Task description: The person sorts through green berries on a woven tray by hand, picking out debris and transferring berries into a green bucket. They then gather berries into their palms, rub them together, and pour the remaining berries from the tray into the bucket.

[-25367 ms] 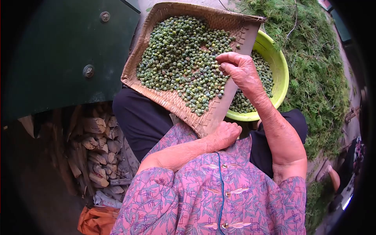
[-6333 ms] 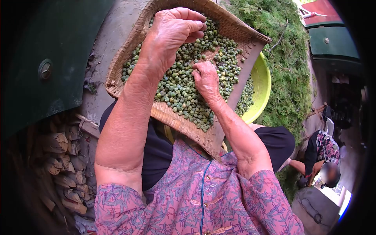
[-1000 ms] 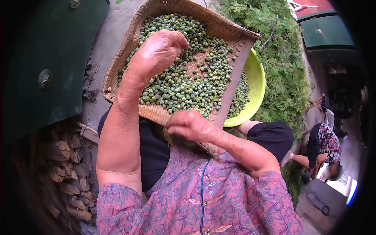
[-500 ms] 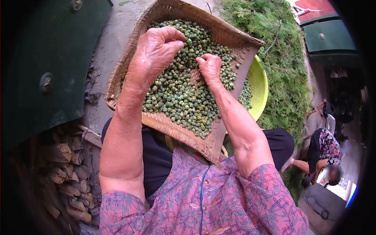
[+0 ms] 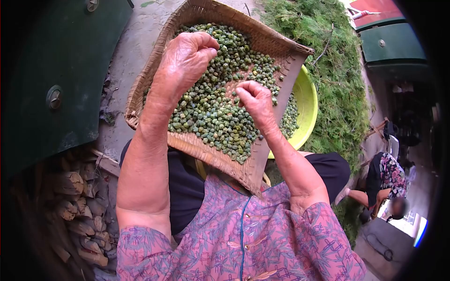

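The berries (image 5: pixel 213 119) lie heaped in the basket (image 5: pixel 199 146), and a bump from the right forearm (image 5: pixel 294 161) across its low edge (image 5: pixel 289 83) could send some rolling off. Over them, the left hand (image 5: pixel 185 56) has thumb and finger nearly meeting and the right hand (image 5: pixel 258 102) is loosely curled; whether either holds anything, I cannot tell. I count two hands, one basket, one bowl (image 5: pixel 310 105) and too many berries to number.

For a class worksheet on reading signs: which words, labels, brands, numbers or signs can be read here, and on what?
No text can be read.
None shows on the woven tray, yellow-green basin or patterned shirt.
The round metal fitting on the dark green panel bears a shape, but no letters can be made out.
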`<state>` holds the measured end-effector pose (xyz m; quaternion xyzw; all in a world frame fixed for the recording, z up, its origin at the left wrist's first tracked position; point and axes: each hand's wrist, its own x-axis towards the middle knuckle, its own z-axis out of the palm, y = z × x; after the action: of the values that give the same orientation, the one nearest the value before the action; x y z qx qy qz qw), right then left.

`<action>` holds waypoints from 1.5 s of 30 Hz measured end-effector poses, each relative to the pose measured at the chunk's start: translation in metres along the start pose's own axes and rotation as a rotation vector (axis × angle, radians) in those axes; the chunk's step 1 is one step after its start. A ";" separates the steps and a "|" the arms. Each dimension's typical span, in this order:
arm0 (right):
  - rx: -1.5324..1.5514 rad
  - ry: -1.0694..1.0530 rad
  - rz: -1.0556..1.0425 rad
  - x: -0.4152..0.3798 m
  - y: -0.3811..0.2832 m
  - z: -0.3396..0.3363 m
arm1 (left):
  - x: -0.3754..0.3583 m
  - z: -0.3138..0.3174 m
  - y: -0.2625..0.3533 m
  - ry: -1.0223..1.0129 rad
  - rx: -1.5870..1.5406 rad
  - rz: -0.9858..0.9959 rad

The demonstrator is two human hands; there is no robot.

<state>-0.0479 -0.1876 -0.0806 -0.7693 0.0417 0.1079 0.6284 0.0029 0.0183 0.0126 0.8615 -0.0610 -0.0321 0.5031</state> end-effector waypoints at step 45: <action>-0.669 0.258 -0.295 0.056 0.057 0.020 | 0.000 -0.010 0.001 0.008 -0.035 0.014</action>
<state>-0.0071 -0.1761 -0.1507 -0.9367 -0.0282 -0.0737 0.3412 0.0040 0.0262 0.0185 0.8522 -0.0646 -0.0262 0.5186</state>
